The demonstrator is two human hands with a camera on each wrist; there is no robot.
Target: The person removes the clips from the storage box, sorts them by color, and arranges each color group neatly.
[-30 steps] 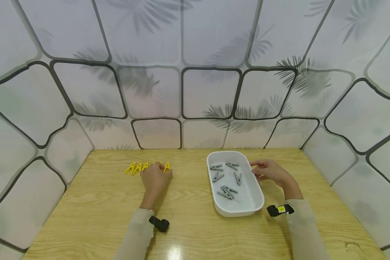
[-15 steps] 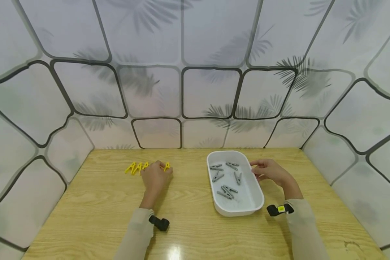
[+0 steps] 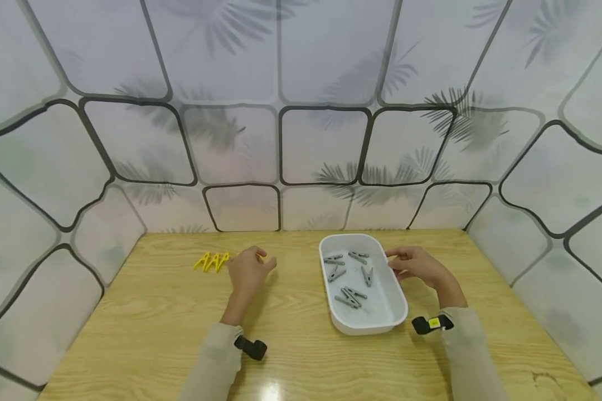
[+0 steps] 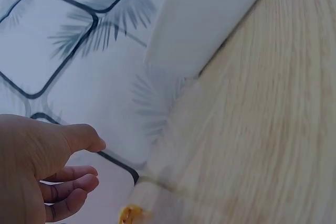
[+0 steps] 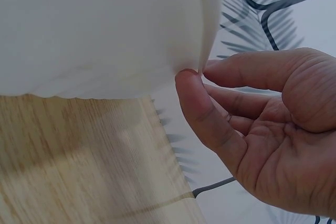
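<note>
My left hand (image 3: pixel 248 273) hovers over the back left of the table, just right of a row of yellow clothespins (image 3: pixel 210 262). In the left wrist view its thumb (image 4: pixel 86 137) stands apart from the loosely bent fingers, with nothing between them. A bit of yellow clothespin (image 4: pixel 131 214) shows below that hand; others are hidden behind it. My right hand (image 3: pixel 421 266) pinches the right rim of a white plastic tray (image 3: pixel 381 324) between thumb and finger. Several grey clothespins (image 3: pixel 351 297) lie scattered inside the tray.
The wooden table (image 3: pixel 291 362) meets a patterned cloth wall (image 3: pixel 311 206) along its back edge, and similar cloth rises at both sides. The tray stands right of the table's middle.
My left hand has shifted slightly right and its thumb has spread away from the fingers. The yellow clothespin at its right is now mostly covered. Right hand and tray have stayed put.
</note>
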